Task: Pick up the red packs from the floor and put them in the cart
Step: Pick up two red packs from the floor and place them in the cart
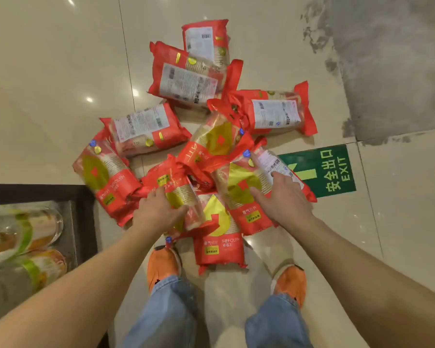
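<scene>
Nine red packs (186, 76), two hands (158, 212)

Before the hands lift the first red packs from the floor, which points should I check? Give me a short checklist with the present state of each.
1. Left hand on a pack: ok, it rests on the near pack, fingers spread.
2. Right hand on a pack: ok, it lies flat on the right pack.
3. Grip closed: not ok, neither hand has wrapped its pack yet.
4. Chosen packs free: not ok, the pile overlaps; the left-hand pack lies partly over another pack.
5. Cart within reach: ok, its dark rim is beside the left arm.
6. Room in cart: cannot tell, only a corner with green-labelled packs shows.
</scene>
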Demonstrator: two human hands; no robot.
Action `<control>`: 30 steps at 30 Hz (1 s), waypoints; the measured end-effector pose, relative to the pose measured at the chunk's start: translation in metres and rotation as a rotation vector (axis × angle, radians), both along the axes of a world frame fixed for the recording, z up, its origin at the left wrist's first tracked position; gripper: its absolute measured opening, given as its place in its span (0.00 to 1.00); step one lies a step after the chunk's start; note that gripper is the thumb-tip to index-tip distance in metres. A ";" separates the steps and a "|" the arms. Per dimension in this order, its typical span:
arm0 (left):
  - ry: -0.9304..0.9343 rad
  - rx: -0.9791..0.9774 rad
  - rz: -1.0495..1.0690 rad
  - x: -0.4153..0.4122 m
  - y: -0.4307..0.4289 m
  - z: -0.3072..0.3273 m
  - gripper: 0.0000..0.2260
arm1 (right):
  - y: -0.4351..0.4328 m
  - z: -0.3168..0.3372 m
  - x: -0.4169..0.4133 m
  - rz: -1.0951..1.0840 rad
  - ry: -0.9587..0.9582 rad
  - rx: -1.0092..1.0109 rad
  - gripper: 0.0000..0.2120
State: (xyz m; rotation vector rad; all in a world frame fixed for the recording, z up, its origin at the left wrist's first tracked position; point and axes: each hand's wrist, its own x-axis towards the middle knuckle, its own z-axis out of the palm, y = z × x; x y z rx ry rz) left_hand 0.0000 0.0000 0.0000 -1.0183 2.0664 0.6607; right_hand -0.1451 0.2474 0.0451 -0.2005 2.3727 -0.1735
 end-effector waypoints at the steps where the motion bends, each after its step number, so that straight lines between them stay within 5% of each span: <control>1: -0.005 -0.007 0.046 0.007 -0.003 -0.015 0.46 | -0.002 -0.015 0.000 -0.009 0.005 -0.008 0.39; 11: 0.074 0.139 0.675 0.066 -0.017 -0.127 0.47 | 0.002 -0.119 -0.004 -0.111 0.021 -0.046 0.45; 18: 0.173 0.393 0.928 0.081 -0.017 -0.149 0.16 | 0.011 -0.140 0.004 -0.275 0.027 -0.106 0.56; 24: 0.250 0.453 1.168 0.076 -0.013 -0.121 0.26 | 0.017 -0.109 0.019 -0.353 0.040 -0.165 0.47; 30: 0.229 0.447 1.151 0.074 0.000 -0.041 0.27 | 0.020 -0.028 0.019 -0.498 0.051 -0.273 0.42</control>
